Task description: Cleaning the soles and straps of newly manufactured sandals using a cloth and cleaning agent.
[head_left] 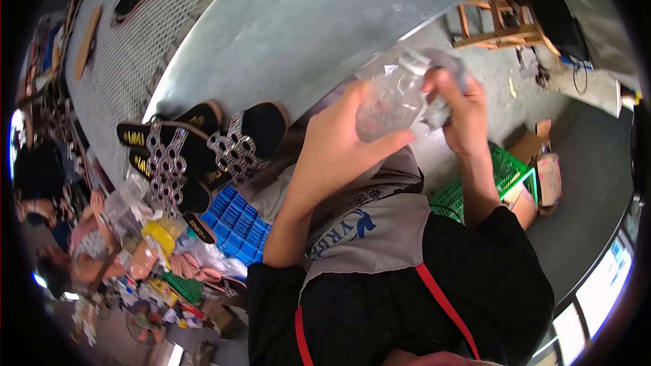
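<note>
My left hand [337,146] is wrapped round a clear plastic bottle [391,105], tilted with its white top toward the upper right. Close by the bottle's neck, my right hand [466,112] is closed on a crumpled grey cloth [437,115], smeared by motion. Whether the cloth touches the bottle I cannot tell. Left of my hands, several black sandals [178,151] with silvery ringed straps lie in a heap at the edge of the metal worktable [271,34].
A mesh conveyor belt [129,47] carrying more sandals runs along the far left. Below the table edge are a blue crate [234,224] and a green basket [505,166]. A wooden stool [498,20] stands at upper right; another person [91,244] sits at left among clutter.
</note>
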A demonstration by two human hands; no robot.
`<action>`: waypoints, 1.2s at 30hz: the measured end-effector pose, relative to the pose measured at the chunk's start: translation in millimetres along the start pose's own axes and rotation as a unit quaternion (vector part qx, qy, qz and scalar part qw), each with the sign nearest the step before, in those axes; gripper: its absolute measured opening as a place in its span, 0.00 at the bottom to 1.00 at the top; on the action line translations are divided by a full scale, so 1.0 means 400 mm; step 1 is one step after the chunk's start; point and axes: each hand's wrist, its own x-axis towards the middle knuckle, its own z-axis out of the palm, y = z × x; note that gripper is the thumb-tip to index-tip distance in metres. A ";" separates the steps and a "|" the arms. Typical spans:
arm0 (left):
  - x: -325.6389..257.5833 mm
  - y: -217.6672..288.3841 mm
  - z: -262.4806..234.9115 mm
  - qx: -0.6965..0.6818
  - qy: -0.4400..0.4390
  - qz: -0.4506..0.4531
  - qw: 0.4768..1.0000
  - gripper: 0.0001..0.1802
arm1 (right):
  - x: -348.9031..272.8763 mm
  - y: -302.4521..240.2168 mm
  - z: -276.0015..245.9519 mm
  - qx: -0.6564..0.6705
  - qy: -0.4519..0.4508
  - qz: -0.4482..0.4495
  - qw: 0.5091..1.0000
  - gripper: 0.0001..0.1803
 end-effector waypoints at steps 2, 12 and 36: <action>0.024 0.025 -0.013 -0.016 0.062 0.060 0.996 0.42 | 0.017 -0.011 -0.013 0.045 0.028 -0.071 0.996 0.24; 0.172 -0.017 -0.076 0.023 0.330 0.231 0.915 0.46 | -0.005 0.086 0.007 -0.049 0.014 -0.005 0.999 0.23; -0.200 -0.152 -0.291 0.506 0.296 0.140 0.798 0.40 | -0.022 0.070 0.451 -0.621 -0.206 -0.398 0.643 0.10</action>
